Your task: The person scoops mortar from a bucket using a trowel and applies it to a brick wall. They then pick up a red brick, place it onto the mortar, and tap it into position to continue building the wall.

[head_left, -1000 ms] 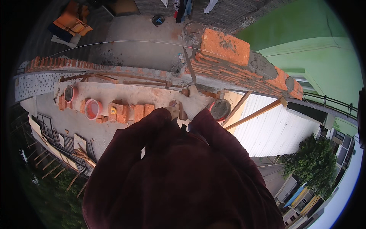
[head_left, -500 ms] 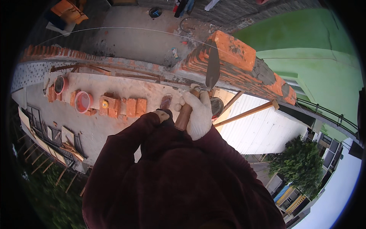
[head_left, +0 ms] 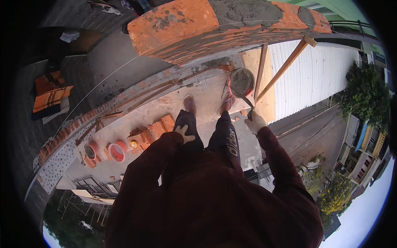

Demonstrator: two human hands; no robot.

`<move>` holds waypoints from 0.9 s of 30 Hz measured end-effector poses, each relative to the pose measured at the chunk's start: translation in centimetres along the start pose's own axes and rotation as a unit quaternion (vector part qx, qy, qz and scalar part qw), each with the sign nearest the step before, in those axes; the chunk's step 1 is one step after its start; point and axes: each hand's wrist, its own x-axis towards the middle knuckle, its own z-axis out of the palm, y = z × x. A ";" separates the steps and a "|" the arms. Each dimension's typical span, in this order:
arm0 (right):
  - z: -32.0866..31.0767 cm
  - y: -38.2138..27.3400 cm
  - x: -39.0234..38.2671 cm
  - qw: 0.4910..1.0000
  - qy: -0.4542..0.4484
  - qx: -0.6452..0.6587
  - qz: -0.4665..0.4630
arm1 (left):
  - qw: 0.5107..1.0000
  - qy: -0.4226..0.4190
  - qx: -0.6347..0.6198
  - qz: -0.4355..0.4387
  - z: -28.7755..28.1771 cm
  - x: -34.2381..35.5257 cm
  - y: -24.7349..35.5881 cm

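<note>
My right hand (head_left: 256,122), in a white glove, is closed round the handle of a trowel (head_left: 248,101). The trowel's dark end reaches to the rim of a red bucket (head_left: 252,90), which holds grey mortar (head_left: 241,82). Whether the tip is in the mortar is hard to make out. My left hand (head_left: 185,134), also in a pale glove, lies on my left thigh with its fingers spread and nothing in it. Beyond my feet rises a brick wall (head_left: 198,51), with a large orange brick (head_left: 173,25) on top and wet mortar beside it.
A thin string (head_left: 108,77) runs along the wall. Wooden braces (head_left: 285,69) slant up beside the bucket. To the left stand stacked bricks (head_left: 161,126), a pink bucket (head_left: 117,151) and another bucket (head_left: 91,150). White corrugated roofing (head_left: 310,78) lies at the right, below the platform edge.
My right hand has moved from in front of my body to the right, taking the trowel from near the wall to the mortar bucket. My left hand stays at my thigh. The view has turned.
</note>
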 end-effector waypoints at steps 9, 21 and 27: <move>5.9 14.3 22.6 0.981 0.078 -0.078 0.157 | 0.957 0.153 0.247 0.021 0.6 3.6 3.7; 19.9 15.4 37.4 0.981 -0.020 -0.158 0.113 | 0.951 0.201 0.211 0.105 1.4 7.3 3.7; 15.5 15.4 29.0 0.994 0.028 0.027 0.104 | 0.961 0.195 0.180 0.074 1.8 6.3 5.3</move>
